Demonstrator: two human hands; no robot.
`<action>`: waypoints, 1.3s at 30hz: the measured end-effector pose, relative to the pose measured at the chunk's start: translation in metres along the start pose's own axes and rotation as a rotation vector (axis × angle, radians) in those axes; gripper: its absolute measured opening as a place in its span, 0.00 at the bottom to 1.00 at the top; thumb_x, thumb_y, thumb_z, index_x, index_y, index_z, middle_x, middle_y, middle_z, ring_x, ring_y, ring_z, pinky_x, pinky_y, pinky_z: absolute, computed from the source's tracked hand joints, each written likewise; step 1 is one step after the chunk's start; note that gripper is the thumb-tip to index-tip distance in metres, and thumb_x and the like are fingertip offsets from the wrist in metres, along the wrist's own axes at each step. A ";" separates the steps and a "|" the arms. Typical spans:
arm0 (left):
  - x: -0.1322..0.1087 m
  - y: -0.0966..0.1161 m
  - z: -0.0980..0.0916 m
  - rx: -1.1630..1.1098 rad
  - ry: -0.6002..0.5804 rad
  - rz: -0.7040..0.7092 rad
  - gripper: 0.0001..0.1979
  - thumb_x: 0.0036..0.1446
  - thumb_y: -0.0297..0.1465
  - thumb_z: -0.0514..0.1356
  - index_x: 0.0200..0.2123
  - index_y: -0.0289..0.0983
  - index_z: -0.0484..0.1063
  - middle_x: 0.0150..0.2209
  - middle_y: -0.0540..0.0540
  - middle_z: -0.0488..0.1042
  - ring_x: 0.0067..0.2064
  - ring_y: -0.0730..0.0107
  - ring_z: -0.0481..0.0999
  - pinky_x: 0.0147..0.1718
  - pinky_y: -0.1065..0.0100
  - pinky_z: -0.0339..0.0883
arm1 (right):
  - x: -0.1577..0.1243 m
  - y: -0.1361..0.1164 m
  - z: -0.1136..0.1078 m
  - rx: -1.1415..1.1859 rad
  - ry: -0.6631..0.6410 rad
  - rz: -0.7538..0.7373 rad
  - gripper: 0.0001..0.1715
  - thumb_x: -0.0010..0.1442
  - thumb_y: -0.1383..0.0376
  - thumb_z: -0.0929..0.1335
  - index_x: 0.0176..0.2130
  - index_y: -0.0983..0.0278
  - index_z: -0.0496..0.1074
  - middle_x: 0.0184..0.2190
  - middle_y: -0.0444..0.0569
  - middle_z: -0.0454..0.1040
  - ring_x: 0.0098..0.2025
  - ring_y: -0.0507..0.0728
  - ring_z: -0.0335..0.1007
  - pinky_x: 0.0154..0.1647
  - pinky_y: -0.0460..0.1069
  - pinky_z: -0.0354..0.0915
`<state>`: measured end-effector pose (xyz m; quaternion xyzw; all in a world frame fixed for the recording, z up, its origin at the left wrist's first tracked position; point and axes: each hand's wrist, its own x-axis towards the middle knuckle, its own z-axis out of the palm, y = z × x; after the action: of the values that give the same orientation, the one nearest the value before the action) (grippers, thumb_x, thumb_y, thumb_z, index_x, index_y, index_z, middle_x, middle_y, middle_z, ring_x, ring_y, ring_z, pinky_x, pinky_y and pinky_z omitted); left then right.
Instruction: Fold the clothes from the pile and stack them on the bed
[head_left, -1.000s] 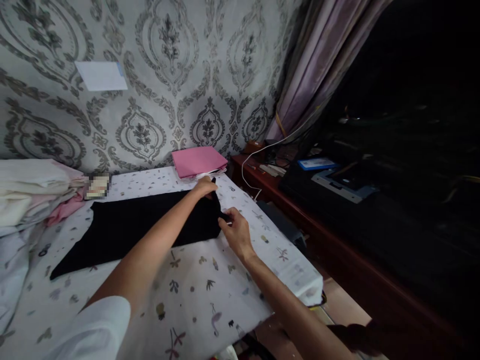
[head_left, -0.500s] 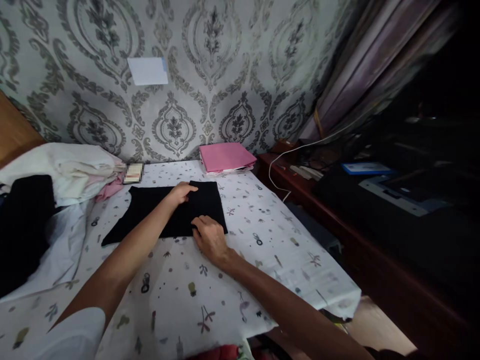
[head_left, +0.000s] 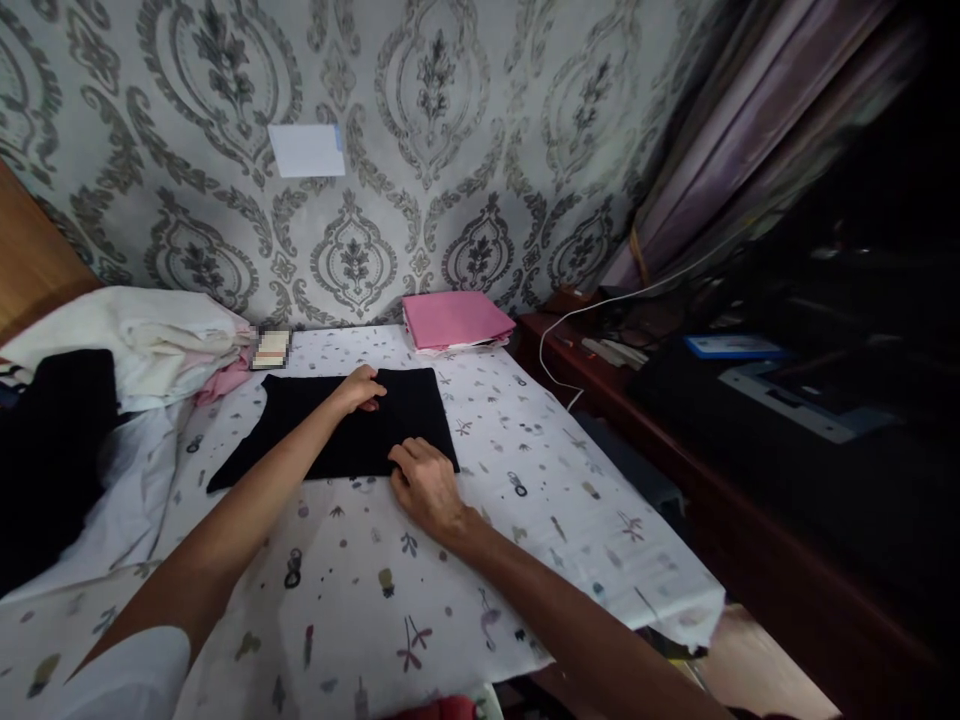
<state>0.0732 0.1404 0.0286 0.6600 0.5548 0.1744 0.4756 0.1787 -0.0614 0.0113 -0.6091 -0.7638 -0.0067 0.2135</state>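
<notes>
A black garment (head_left: 415,413) lies folded on the white printed sheet (head_left: 465,580), its right part doubled over with a straight edge. Its left side tapers to a slanted point at the lower corner. My left hand (head_left: 362,387) is closed at the far end of the fold edge, thumb pointing right along the cloth. At the near edge, my right hand (head_left: 427,487) has curled fingers closed on the same cloth. Both fingertips are partly hidden, and my left forearm covers some of the garment.
Rumpled white clothes (head_left: 142,345) and a black cloth (head_left: 56,460) are heaped at left. A pink folder-like stack (head_left: 457,318) lies by the patterned wall. A dark red desk (head_left: 600,395) with a white cable (head_left: 541,345) runs along the right.
The view has shifted slightly. My left hand seems marginally lower on the fold; my right hand keeps its place at the near edge.
</notes>
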 end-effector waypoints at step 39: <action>0.071 0.030 0.022 0.569 -0.109 0.429 0.12 0.52 0.32 0.65 0.41 0.35 0.76 0.42 0.44 0.79 0.45 0.58 0.77 0.43 0.67 0.68 | -0.007 0.064 -0.024 0.367 -0.006 0.561 0.14 0.55 0.61 0.66 0.23 0.59 0.57 0.21 0.40 0.62 0.27 0.53 0.60 0.31 0.49 0.56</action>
<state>0.1299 0.1968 0.0214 0.8757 0.4038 0.0736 0.2543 0.2473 -0.0576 0.0151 -0.7471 -0.5552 0.1919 0.3112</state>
